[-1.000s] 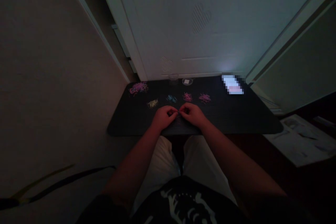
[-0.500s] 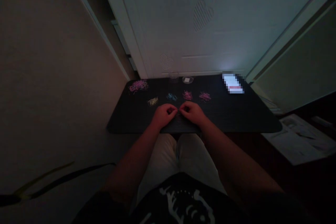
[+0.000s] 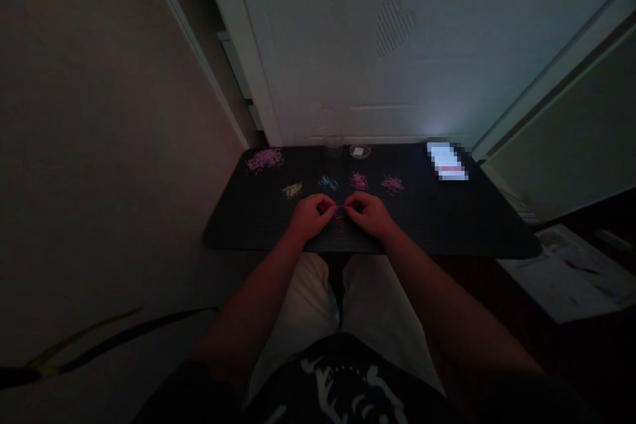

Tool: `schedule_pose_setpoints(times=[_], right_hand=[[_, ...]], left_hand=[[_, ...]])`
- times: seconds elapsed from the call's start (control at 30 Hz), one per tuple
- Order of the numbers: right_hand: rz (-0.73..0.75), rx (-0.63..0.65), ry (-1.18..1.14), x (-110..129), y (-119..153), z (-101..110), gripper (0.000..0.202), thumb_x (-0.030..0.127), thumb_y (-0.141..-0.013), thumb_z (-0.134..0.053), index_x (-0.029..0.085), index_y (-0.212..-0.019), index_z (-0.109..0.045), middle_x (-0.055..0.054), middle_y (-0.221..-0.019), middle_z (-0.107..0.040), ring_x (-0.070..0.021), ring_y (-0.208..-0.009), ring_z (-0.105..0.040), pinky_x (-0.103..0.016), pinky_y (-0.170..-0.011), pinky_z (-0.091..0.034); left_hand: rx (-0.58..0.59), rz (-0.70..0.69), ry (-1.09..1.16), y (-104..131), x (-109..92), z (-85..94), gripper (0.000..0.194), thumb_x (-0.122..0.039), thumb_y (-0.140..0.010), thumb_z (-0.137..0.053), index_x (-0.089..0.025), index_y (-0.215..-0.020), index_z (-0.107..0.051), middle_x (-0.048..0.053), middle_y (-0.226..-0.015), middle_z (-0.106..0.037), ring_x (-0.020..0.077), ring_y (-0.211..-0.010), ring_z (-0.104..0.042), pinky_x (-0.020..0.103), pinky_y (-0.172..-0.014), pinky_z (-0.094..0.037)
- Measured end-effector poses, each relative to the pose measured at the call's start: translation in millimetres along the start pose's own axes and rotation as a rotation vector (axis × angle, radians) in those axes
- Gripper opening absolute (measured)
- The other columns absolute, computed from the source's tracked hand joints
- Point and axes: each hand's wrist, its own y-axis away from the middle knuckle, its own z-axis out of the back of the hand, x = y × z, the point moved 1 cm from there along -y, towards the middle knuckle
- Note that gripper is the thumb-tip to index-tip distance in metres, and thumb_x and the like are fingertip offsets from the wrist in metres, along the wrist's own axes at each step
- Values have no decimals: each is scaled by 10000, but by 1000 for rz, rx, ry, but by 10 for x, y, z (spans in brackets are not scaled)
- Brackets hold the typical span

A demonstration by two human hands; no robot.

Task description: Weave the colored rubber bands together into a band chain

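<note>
Near the front edge of the dark table (image 3: 462, 225), my left hand (image 3: 314, 215) and my right hand (image 3: 366, 213) face each other with fingertips pinched. A thin, pale strand spans the small gap between them, held at both ends. Under my fingertips lie a few thin pinkish pieces (image 3: 339, 220). Just beyond my hands are small piles of thin pieces: a yellowish pile (image 3: 291, 191), a blue pile (image 3: 328, 183), a pink pile (image 3: 358, 181) and a second pink pile (image 3: 392, 185).
A larger mixed pile (image 3: 265, 160) lies at the table's back left. Along the back edge stand a clear container (image 3: 333, 145) and a round clear dish (image 3: 360, 152) with a white square. A lit phone (image 3: 447, 160) is at the back right. Behind rises a white door (image 3: 348, 46).
My hands have moved slightly apart, and the strand between them now shows. My knees have spread apart below the table. The view has shifted a little.
</note>
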Motion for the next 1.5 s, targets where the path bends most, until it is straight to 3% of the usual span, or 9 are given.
schedule_pose_setpoints(times=[0.9, 1.33, 1.5], right_hand=[[2, -4, -6, -16, -10, -1, 24, 194, -704, -578, 175, -693, -587, 7, -646, -553, -109, -588, -490, -230, -551, -383], [35, -18, 15, -12, -2, -7, 60, 178, -731, -531, 174, -722, -590, -4, -683, -566, -122, -635, -501, -240, -587, -381], [-3, -57, -91, -25, -8, 25, 50, 192, -732, -530, 173, -695, -557, 7, -671, -540, -116, -633, -489, -234, -578, -367]], left_hand=[[33, -32, -56, -6, 2, 2, 198, -328, -820, -521, -171, -767, -630, 14, -733, -650, 133, -686, -576, 244, -615, -429], [40, -22, -42, -6, -17, 8, 153, -289, -786, -544, -169, -774, -639, 10, -716, -641, 129, -666, -566, 250, -628, -438], [34, -46, -27, -7, 9, 7, 103, -234, -769, -537, -162, -747, -607, 3, -700, -607, 119, -651, -539, 240, -616, -424]])
